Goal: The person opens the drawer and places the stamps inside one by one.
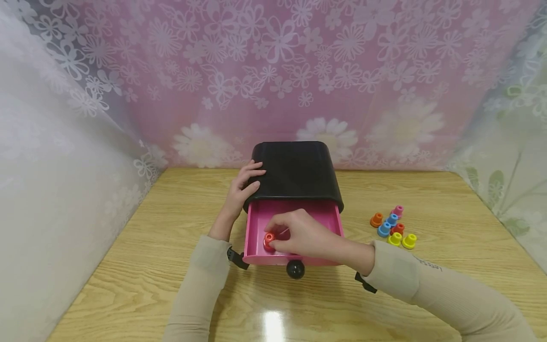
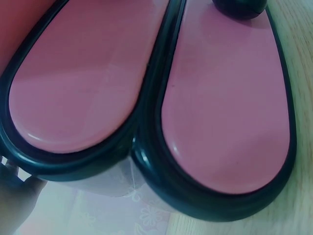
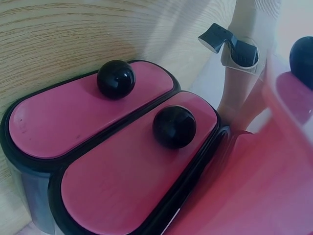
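A black cabinet (image 1: 295, 168) stands on the table with its top pink drawer (image 1: 337, 218) pulled out towards me. My left hand (image 1: 240, 192) rests against the cabinet's left upper edge, fingers extended over the top. Inside the drawer, near its front left corner, my right hand (image 1: 301, 235) pinches a small red cone-shaped peg (image 1: 268, 240) with a round hollow tip. A black knob (image 1: 295, 269) sits on the drawer's front. The right wrist view shows two lower drawer fronts (image 3: 117, 186), both closed; the peg is out of sight there.
Right of the cabinet, several similar pegs stand in a group: an orange peg (image 1: 376, 220), a pink peg (image 1: 398, 211), blue ones, a red one and yellow ones (image 1: 409, 241). A flowered curtain (image 1: 273, 85) hangs behind the wooden table (image 1: 141, 266).
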Demonstrator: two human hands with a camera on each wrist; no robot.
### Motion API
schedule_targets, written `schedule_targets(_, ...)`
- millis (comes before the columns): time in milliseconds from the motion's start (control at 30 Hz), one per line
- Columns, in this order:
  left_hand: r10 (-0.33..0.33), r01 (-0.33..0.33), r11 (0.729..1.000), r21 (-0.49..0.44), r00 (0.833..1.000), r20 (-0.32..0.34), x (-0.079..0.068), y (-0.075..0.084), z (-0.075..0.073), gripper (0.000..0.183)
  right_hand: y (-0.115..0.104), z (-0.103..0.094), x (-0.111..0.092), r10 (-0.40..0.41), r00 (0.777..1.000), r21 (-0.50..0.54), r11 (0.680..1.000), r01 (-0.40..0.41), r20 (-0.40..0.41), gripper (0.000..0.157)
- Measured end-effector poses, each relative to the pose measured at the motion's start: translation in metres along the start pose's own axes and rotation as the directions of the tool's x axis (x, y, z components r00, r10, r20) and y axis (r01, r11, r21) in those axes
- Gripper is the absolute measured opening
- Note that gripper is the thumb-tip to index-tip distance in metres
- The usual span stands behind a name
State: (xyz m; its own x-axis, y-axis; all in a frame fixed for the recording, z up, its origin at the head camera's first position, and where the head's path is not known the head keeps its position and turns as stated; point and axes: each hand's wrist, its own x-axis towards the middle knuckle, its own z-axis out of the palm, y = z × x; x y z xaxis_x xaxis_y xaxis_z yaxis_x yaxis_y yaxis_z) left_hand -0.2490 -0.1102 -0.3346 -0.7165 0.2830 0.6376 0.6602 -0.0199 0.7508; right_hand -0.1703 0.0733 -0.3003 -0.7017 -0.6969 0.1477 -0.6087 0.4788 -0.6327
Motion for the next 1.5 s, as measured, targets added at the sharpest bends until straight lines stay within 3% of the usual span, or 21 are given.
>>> schedule_targets(833,0.003,-0.003,1.000,-0.004,1.000,0.005,0.000,0.001,0.000,0.030,0.006,-0.013,-0.013,0.014,0.997,-0.028,0.999,-0.016,-0.079,0.024)
schedule_targets(1167,0.014,-0.014,1.000,-0.015,1.000,-0.004,0.000,-0.032,-0.007,0.036,0.012,-0.019,-0.018,0.005,0.994,-0.033,0.999,-0.008,-0.106,0.023)
schedule_targets(1500,0.005,-0.005,1.000,-0.013,1.000,0.005,0.000,-0.005,-0.001,0.029,0.014,-0.025,-0.023,0.009,0.990,0.018,1.000,-0.007,-0.140,0.023)
